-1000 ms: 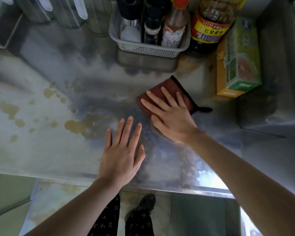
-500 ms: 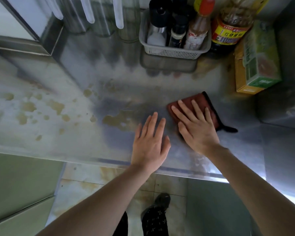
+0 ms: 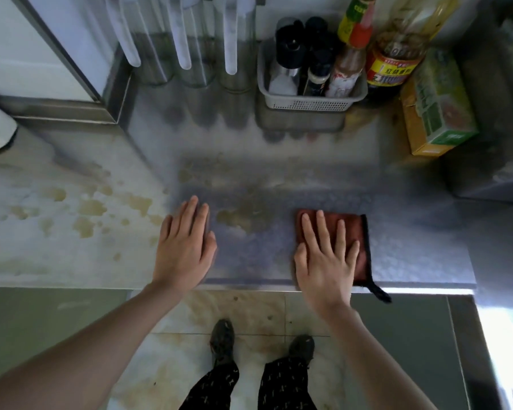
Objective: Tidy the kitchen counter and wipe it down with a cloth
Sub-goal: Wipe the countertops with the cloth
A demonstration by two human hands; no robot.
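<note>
Stains (image 3: 237, 217) blotch the steel worktop (image 3: 412, 247). The cloth (image 3: 357, 232) runs front-to-back, its loop (image 3: 379, 292) overhanging. The left hand (image 3: 184, 250) lies flat, empty; the right hand (image 3: 326, 261) presses the cloth, fingers straight.

Cloth (image 3: 357, 229) under the right hand's (image 3: 326, 261) fingers (image 3: 323, 229); spill (image 3: 240, 217) just left of them; basket (image 3: 308, 104) well beyond the fingertips.
</note>
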